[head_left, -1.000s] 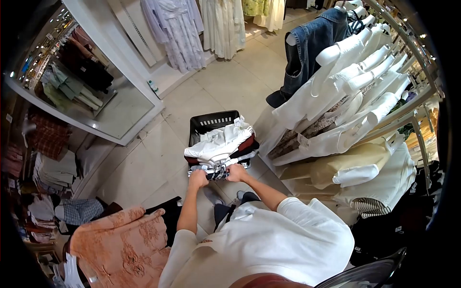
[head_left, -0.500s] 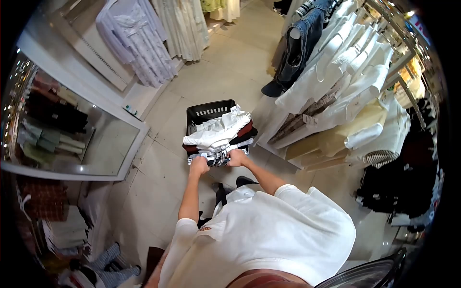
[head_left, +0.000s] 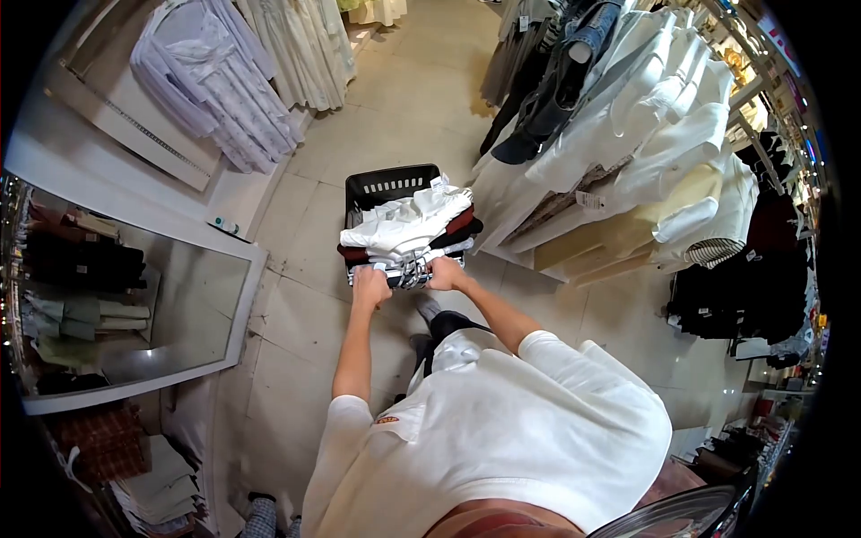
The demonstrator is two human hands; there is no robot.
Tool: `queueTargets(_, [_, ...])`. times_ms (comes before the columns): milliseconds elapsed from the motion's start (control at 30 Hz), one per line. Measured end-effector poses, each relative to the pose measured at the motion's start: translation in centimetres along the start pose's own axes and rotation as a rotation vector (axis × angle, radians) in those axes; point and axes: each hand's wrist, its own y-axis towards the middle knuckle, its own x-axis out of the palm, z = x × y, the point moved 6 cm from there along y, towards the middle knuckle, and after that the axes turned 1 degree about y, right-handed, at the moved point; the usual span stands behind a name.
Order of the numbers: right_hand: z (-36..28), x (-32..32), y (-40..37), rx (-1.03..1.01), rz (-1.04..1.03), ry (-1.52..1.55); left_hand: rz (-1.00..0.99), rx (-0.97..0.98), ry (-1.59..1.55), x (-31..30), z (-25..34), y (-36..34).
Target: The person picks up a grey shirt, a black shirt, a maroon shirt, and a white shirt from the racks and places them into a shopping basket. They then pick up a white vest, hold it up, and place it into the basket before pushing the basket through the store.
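Observation:
A black plastic basket [head_left: 392, 182] is held out in front of me. On top of it lies a white garment [head_left: 404, 224], with dark red and black clothes under it and hangers bunched at the near edge. My left hand [head_left: 371, 286] is closed round the near left edge of the basket. Closed at the near right edge, beside the hangers, is my right hand [head_left: 446, 273]. The fingertips of both hands are partly hidden.
To the right stands a rack of white clothes [head_left: 664, 134] and jeans [head_left: 587, 36]. A framed mirror [head_left: 179, 314] leans at the left, below a lilac dress [head_left: 224, 81]. Folded clothes [head_left: 157, 475] are at lower left. Another person's legs [head_left: 260, 516] show at the bottom.
The view has moved forward along the aisle; the mirror and right rack have shifted. Both hands still hold the basket. My feet have changed position, and the person at lower left is mostly out of view.

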Motion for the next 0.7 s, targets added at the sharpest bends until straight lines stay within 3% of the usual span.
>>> queueTargets(100, [-1.3,0.0,1.4,0.027,-0.016,0.000,0.075,-0.040,-0.068,-2.2,-1.4,0.4])
queueTargets(333, [-2.9,0.1,5.4,0.098,-0.008,0.032,-0.003,-0.025,-0.010,-4.6,-4.6,4.8])
queueTargets(700, [-5.6,-1.2,12.0,0.185,0.031,0.228,-0.040,0.120,0.068,-6.4,-10.3,14.0])
